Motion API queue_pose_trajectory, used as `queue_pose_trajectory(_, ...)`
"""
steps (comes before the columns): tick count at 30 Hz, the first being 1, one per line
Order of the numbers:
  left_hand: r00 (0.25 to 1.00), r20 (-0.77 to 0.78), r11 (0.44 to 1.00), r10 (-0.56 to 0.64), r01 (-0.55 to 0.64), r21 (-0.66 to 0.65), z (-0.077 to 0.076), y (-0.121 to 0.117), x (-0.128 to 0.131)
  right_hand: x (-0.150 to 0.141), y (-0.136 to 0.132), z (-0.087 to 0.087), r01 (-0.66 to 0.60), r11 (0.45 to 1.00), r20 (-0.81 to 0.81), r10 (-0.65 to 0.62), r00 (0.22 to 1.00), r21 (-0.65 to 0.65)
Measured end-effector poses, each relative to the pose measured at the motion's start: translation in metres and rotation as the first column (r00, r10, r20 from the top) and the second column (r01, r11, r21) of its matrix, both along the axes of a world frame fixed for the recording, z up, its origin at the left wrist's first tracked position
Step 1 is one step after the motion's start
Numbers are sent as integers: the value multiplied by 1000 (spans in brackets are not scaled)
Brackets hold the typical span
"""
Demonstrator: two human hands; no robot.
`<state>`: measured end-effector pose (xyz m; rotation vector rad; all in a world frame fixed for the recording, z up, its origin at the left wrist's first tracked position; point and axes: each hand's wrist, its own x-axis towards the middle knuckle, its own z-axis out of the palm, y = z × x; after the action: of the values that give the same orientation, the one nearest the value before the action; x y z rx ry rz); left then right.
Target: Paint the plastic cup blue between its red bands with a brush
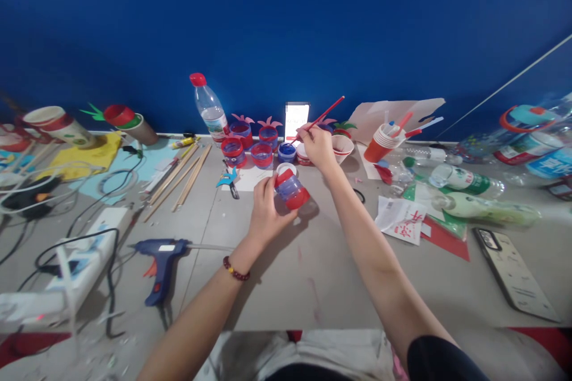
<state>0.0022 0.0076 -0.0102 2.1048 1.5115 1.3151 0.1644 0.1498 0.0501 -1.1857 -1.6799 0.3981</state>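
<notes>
My left hand (264, 207) is closed around a small painted cup (291, 188) with red and purple-blue bands, tilted above the table. In my right hand (318, 146) is a thin red paintbrush (328, 109), pinched near its lower end. The brush tip points down at an open jar of blue paint (286, 152). Another paint jar (304, 155) stands beside it, partly hidden by my right hand. Several more red and purple painted cups (261, 155) stand to the left of the jars. A white paper cup (342, 147) is just right of my right hand.
A blue glue gun (163, 262) and a white power strip (89, 250) with cables lie at left. Wooden sticks (181, 175) and a water bottle (209, 108) are behind. At right are plastic bottles (467, 180), an orange cup of straws (381, 144) and a phone (513, 274).
</notes>
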Motion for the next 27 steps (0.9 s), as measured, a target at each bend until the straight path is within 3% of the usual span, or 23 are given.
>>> queue_pose_trajectory(7, 1000, -9, 1000, 7, -8, -25, 0, -1, 0, -2, 2, -8, -5, 1000, -2, 5, 1000, -26)
queue_pose_trajectory(15, 1000, -22, 1000, 6, -5, 2, 0, 1, -1, 1, 1, -1, 52, 997, 19, -51, 999, -52)
queue_pose_trajectory(20, 1000, -24, 1000, -2, 2, 30, -2, 1, -3, 5, 0, 8, 32, 995, -211, -51, 976, -90)
queue_pose_trajectory(27, 1000, -21, 1000, 4, -4, 29, -3, 2, -5, 18, -9, 21, 16, 985, -513, -104, 852, -174)
